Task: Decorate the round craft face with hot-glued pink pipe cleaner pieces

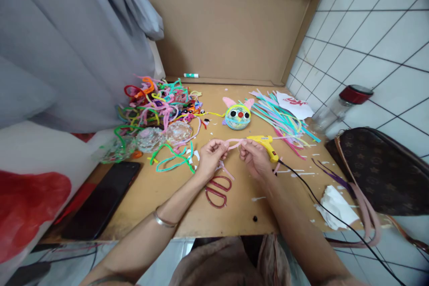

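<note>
Pink fuzzy stem (pixel 235 140) is stretched between the two hands, above the middle of the counter (pixel 234 223), bent so that two strands run close together across the short gap. The left hand (pixel 213 157) comes in from the lower left, its forearm slanting up and inward, a silver bracelet (pixel 164 220) around it short of the wrist. Its grip is pinched on the stem's left end, thumb and forefinger together, the other fingers curled under. The right hand (pixel 256 157) mirrors it: forearm angled up from the lower right, wrist bent inward, grip closed on the stem's other end between thumb and fingertips. The two sets of fingertips face each other, near but apart, at about the same height.

Just beyond the right hand lies a yellow glue gun (pixel 264 144), partly hidden by the fingers, its black cord (pixel 311 194) trailing off to the lower right. Red scissor handles (pixel 218 191) lie between the forearms, nearer the left one. Farther back, past the hands, a round figure with pink ears (pixel 237 118) sits on the counter.
</note>
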